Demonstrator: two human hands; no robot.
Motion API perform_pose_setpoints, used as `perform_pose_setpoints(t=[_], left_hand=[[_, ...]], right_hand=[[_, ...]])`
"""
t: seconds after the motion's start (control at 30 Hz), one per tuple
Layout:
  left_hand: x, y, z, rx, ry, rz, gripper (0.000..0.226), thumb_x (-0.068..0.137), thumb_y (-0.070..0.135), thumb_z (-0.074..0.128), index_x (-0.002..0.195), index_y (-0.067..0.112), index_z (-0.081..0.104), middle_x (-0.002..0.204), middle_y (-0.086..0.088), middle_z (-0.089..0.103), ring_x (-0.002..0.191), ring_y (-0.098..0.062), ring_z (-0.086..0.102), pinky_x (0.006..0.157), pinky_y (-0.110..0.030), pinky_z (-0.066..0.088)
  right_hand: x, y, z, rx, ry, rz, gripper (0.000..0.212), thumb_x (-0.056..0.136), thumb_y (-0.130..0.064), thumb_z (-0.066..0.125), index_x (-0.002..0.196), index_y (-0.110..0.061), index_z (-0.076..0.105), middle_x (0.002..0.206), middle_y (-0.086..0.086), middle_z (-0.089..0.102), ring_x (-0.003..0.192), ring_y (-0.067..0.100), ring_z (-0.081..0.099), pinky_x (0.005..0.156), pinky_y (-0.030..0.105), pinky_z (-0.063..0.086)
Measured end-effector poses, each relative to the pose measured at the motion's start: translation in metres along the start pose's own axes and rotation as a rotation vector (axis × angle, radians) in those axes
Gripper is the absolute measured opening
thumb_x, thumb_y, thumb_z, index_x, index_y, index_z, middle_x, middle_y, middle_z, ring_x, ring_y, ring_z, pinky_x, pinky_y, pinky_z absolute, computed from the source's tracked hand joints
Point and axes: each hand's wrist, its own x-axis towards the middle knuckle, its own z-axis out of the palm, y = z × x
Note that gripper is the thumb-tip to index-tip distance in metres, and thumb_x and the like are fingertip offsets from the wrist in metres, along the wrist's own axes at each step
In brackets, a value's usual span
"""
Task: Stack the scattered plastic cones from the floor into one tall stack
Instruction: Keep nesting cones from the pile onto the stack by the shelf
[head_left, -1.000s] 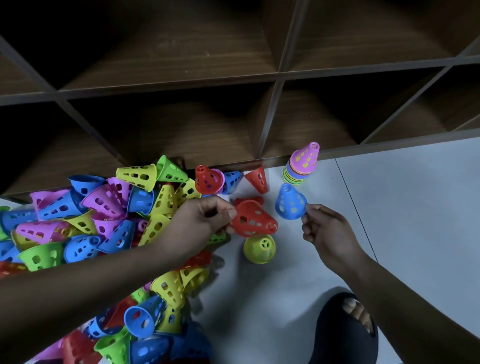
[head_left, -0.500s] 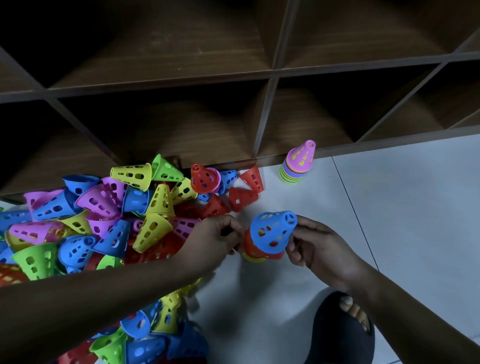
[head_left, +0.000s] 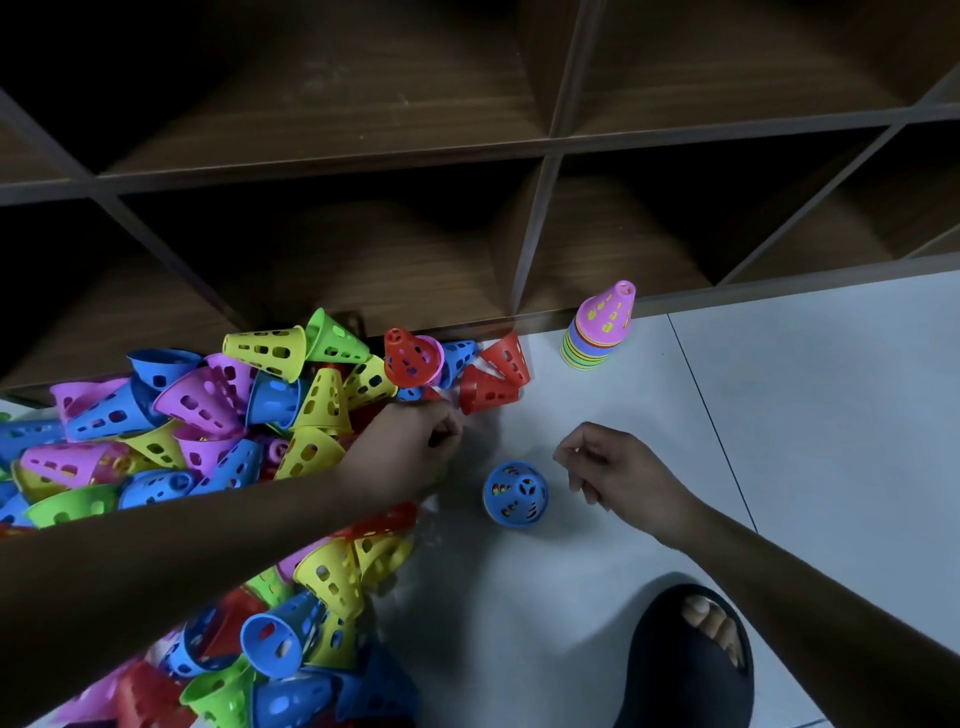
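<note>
Cone in blue (head_left: 515, 493) stands upright on floor (head_left: 779, 441), other colours nested inside.

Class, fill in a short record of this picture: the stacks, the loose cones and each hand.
left hand: fingers curled at the edge of the pile, grip unclear
right hand: fingers curled, holding nothing
loose cones: pile on the left
main stack: pink-topped stack, upright on the floor beside the shelf unit
second stack: blue cone, upright between the hands, other colours showing through its holes
</note>
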Motion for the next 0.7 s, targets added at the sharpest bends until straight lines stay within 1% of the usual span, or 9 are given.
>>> perform_pose_setpoints(t=[0.1, 0.17, 0.27, 0.33, 0.4, 0.47, 0.5, 0.57, 0.7], left_hand=[[0.012, -0.011, -0.006, 0.16, -0.019, 0.034, 0.011, 0.102, 0.028, 0.063, 0.112, 0.032, 0.066, 0.101, 0.011, 0.072, 0.085, -0.009, 0.068, 0.073, -0.033, 0.059], [0.017, -0.012, -0.01, 0.248, -0.023, 0.027, 0.015, 0.103, 0.03, 0.059, 0.117, 0.035, 0.064, 0.103, 0.009, 0.07, 0.083, -0.012, 0.067, 0.069, -0.035, 0.059], [0.023, -0.013, -0.012, 0.326, -0.037, 0.029, 0.022, 0.106, 0.029, 0.056, 0.125, 0.037, 0.062, 0.108, 0.006, 0.067, 0.086, -0.016, 0.067, 0.069, -0.035, 0.059], [0.025, -0.013, -0.013, 0.362, -0.051, 0.026, 0.024, 0.106, 0.03, 0.054, 0.128, 0.036, 0.063, 0.11, 0.005, 0.066, 0.088, -0.019, 0.067, 0.072, -0.039, 0.061], [0.028, -0.015, -0.013, 0.389, -0.064, 0.027, 0.024, 0.106, 0.03, 0.054, 0.126, 0.035, 0.066, 0.11, 0.004, 0.066, 0.089, -0.021, 0.068, 0.074, -0.042, 0.062], [0.028, -0.015, -0.014, 0.402, -0.099, 0.023, 0.022, 0.107, 0.029, 0.054, 0.124, 0.033, 0.068, 0.109, 0.004, 0.065, 0.089, -0.02, 0.068, 0.077, -0.041, 0.062], [0.028, -0.015, -0.014, 0.401, -0.114, 0.02, 0.021, 0.107, 0.029, 0.054, 0.123, 0.032, 0.068, 0.108, 0.004, 0.065, 0.089, -0.019, 0.068, 0.078, -0.041, 0.062], [0.028, -0.016, -0.014, 0.41, -0.128, 0.015, 0.019, 0.106, 0.026, 0.056, 0.12, 0.029, 0.069, 0.107, 0.003, 0.065, 0.089, -0.021, 0.068, 0.078, -0.043, 0.062], [0.028, -0.018, -0.014, 0.437, -0.096, 0.048, 0.016, 0.104, 0.026, 0.059, 0.116, 0.027, 0.07, 0.112, 0.004, 0.063, 0.092, -0.021, 0.066, 0.078, -0.04, 0.06]], right_hand=[[0.025, -0.007, 0.004, -0.152, 0.024, -0.081, 0.007, 0.103, -0.025, 0.065, 0.098, -0.026, 0.07, 0.067, -0.003, 0.069, 0.056, 0.011, 0.059, 0.062, 0.03, 0.048], [0.042, -0.014, 0.011, -0.284, 0.027, -0.158, 0.008, 0.103, -0.024, 0.064, 0.108, -0.028, 0.069, 0.065, -0.007, 0.067, 0.061, 0.006, 0.064, 0.066, 0.028, 0.05], [0.062, -0.026, 0.023, -0.491, -0.007, -0.306, 0.023, 0.103, -0.024, 0.062, 0.125, -0.031, 0.066, 0.072, -0.012, 0.063, 0.075, 0.013, 0.066, 0.071, 0.029, 0.048], [0.072, -0.033, 0.032, -0.619, -0.028, -0.388, 0.035, 0.103, -0.024, 0.06, 0.136, -0.033, 0.062, 0.092, -0.007, 0.068, 0.089, 0.021, 0.067, 0.076, 0.031, 0.051], [0.081, -0.035, 0.038, -0.768, -0.033, -0.447, 0.042, 0.104, -0.026, 0.057, 0.145, -0.036, 0.056, 0.121, 0.001, 0.07, 0.104, 0.028, 0.068, 0.08, 0.034, 0.052], [0.087, -0.035, 0.042, -0.923, -0.028, -0.467, 0.045, 0.105, -0.029, 0.054, 0.149, -0.039, 0.05, 0.146, 0.001, 0.061, 0.112, 0.033, 0.067, 0.082, 0.037, 0.054], [0.089, -0.036, 0.042, -0.987, -0.025, -0.469, 0.046, 0.106, -0.03, 0.053, 0.15, -0.039, 0.049, 0.153, 0.0, 0.055, 0.114, 0.034, 0.066, 0.082, 0.039, 0.055], [0.091, -0.035, 0.041, -1.077, -0.01, -0.476, 0.045, 0.106, -0.028, 0.054, 0.15, -0.036, 0.049, 0.154, 0.0, 0.051, 0.113, 0.035, 0.066, 0.081, 0.04, 0.055], [0.091, -0.025, 0.038, -1.264, 0.047, -0.523, 0.042, 0.097, -0.014, 0.065, 0.137, -0.025, 0.057, 0.138, 0.006, 0.056, 0.105, 0.037, 0.068, 0.068, 0.039, 0.055]])
